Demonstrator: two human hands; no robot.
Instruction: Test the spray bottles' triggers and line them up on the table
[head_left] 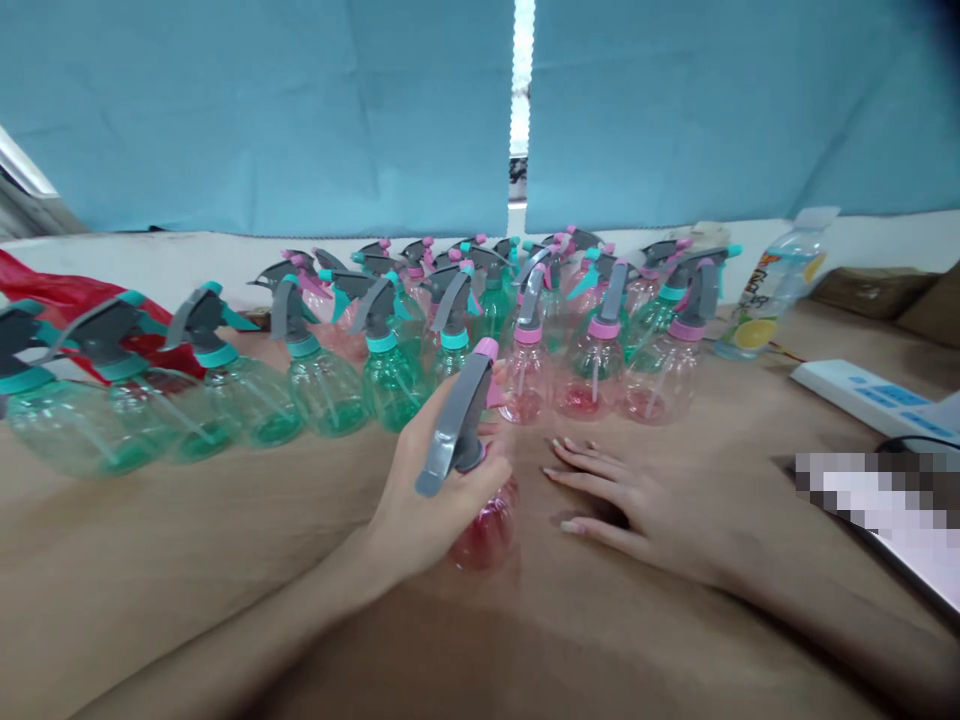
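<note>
Tabletop: bare wood-coloured surface (pixel 150 560) around and below both hands.
Held bottle: pink, see-through and rounded (pixel 484 535), below the left hand's grip and to the left of the right hand; deeper pink low in the body, though whether that is liquid or tinted plastic I cannot tell.
Left hand: closed around the neck of that bottle (pixel 411 490), thumb on the near side.
Sprayer: grey with a pink nozzle (pixel 454 425), fitted on the held bottle, its lever slanting over the left hand and the nozzle facing away.
Right hand: palm down on the tabletop (pixel 652 510), fingers parted, gripping nothing.
Device: dark-edged, its face pixelated (pixel 874 500), right of the right hand.
White box: long, with blue patches (pixel 862 390), beyond the device, right of the right hand.
Green bottles: six in a front row (pixel 394 390), left of and beyond the left hand, teal collars, pale tubes inside several; darker green at the bases, contents unclear.
Pink bottles: three side by side (pixel 589 385), just beyond the right hand, pink collars; deeper pink at the bases, contents equally unclear.
Back bottles: more pink and green ones (pixel 491 305), crowded behind the front ones; too overlapped to count.
Drink bottle: clear, lemon on its label (pixel 757 300), beyond the right hand and to its right; fill level unclear.
Red cloth: bunched (pixel 97 305), far left of the left hand, behind green bottles.
Curtain: blue (pixel 262 110), beyond everything.
</note>
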